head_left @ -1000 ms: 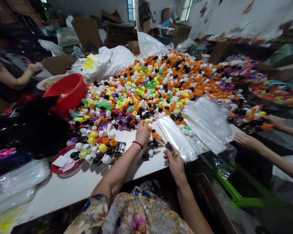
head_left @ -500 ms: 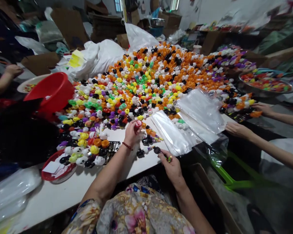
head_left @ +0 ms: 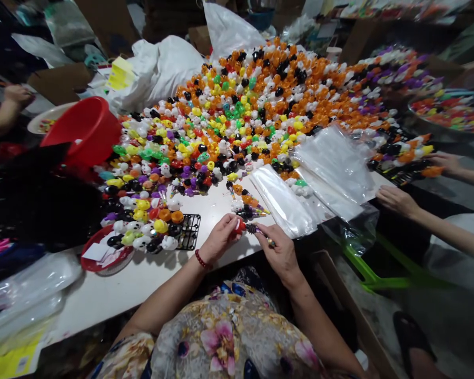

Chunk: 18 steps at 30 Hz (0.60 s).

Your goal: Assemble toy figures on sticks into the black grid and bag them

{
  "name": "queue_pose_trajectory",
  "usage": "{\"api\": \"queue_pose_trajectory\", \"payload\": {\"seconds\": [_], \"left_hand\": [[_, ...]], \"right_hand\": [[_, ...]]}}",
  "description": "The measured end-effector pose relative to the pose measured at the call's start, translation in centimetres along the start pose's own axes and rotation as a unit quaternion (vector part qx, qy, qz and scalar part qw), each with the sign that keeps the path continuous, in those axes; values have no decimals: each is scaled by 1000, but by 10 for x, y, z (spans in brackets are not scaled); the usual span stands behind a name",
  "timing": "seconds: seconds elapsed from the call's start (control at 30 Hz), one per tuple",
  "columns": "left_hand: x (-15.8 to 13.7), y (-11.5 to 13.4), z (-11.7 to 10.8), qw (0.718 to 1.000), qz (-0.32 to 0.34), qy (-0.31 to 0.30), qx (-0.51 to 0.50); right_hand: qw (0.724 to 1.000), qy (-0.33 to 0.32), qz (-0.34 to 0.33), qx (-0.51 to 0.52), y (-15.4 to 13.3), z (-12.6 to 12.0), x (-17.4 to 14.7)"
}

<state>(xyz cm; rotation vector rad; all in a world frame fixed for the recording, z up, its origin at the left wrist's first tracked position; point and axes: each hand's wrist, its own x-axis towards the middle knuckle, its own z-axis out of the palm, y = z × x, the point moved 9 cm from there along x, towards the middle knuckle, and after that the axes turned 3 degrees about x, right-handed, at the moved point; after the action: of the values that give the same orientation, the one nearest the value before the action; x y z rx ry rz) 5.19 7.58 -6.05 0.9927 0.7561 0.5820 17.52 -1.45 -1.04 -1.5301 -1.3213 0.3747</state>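
Observation:
My left hand [head_left: 220, 238] pinches a small red-and-white figure topper [head_left: 239, 226] above the front of the white table. Opposite it, my right hand [head_left: 278, 253] is closed on a slim multicoloured pencil with a black ribbed end [head_left: 253, 228]. That black end points at the topper and meets or almost meets it; I cannot tell which. Just beyond my hands lie several pencils with orange and black toppers [head_left: 249, 200]. Left of my left hand, a black grid rack [head_left: 191, 231] holds white, yellow, black and orange toppers [head_left: 160, 226].
A large heap of colourful toppers [head_left: 237, 116] covers the table's back. Clear plastic bags [head_left: 282, 202] lie to the right, near another person's hands [head_left: 397, 201]. At left stand a red tub [head_left: 89, 131] and a red basket with paper slips [head_left: 90, 263].
My left hand has come down and right with the red-and-white topper, up to the pencil's black end in my right hand. The view has tilted slightly downward.

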Motion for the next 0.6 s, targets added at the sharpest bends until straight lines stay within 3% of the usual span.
{"api": "queue_pose_trajectory", "payload": {"seconds": [0.3,0.47,0.6], "left_hand": [[-7,-1,6,991,43,-32,119],[-14,16,3,950,104,14,295],[-20,11,6,942,91,2,324]], "right_hand": [[997,-44,25,56,-2,2,-1],[995,-48,59,67,4,9,-4],[994,-60,57,73,1,16,-10]]}}
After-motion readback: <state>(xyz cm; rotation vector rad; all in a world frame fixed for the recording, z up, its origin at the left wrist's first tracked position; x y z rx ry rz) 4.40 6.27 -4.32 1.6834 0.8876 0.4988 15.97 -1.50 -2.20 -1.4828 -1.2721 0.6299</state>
